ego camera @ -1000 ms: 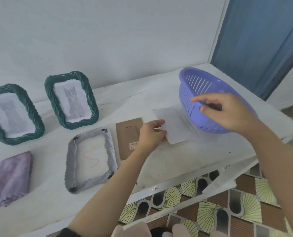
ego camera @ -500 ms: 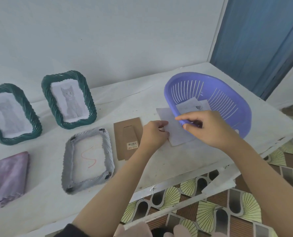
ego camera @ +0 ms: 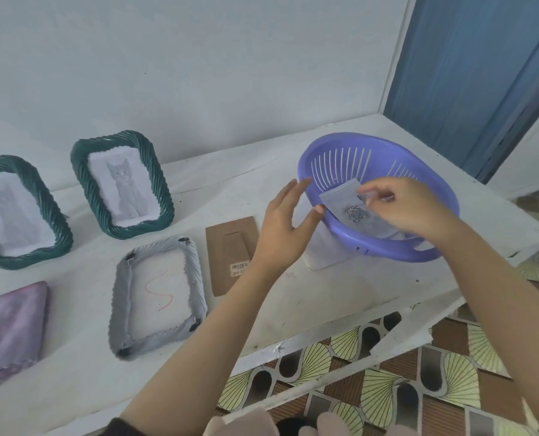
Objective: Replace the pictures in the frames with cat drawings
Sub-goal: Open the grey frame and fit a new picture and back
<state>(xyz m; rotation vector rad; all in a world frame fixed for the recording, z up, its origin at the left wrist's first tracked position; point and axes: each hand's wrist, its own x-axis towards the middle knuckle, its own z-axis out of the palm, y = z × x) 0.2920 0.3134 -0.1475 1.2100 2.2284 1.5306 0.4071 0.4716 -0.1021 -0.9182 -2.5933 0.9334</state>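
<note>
logging from the head feed, item by item.

1. rose picture (ego camera: 350,212): a small grey print, tilted, lying inside the purple basket (ego camera: 387,251) against its near-left wall.
2. right hand (ego camera: 409,206): forearm reaching in over the basket's near rim, wrist bent down. the fingers and thumb are curled, pinching the picture at its upper right edge. i see some blur at the fingertips.
3. left hand (ego camera: 282,225): raised off the table just left of the basket, palm turned toward it, fingers straight and spread, holding nothing. the thumb tip is at the basket rim; i cannot tell if it touches.
4. white sheet (ego camera: 320,258): flat on the table (ego camera: 325,306), partly under the basket.
5. brown backing board (ego camera: 230,247): flat, barcode label at its near edge, partly hidden by my view of the left wrist.
6. grey frame (ego camera: 122,297): lying flat left of the board, paper with a red squiggle inside it.
7. green frame (ego camera: 82,184): upright near the wall, cat drawing (ego camera: 122,187) in it.
8. second green frame (ego camera: 56,225): further left, holding a paler cat sketch.
9. purple cloth (ego camera: 10,328): folded, at the table's near left.
</note>
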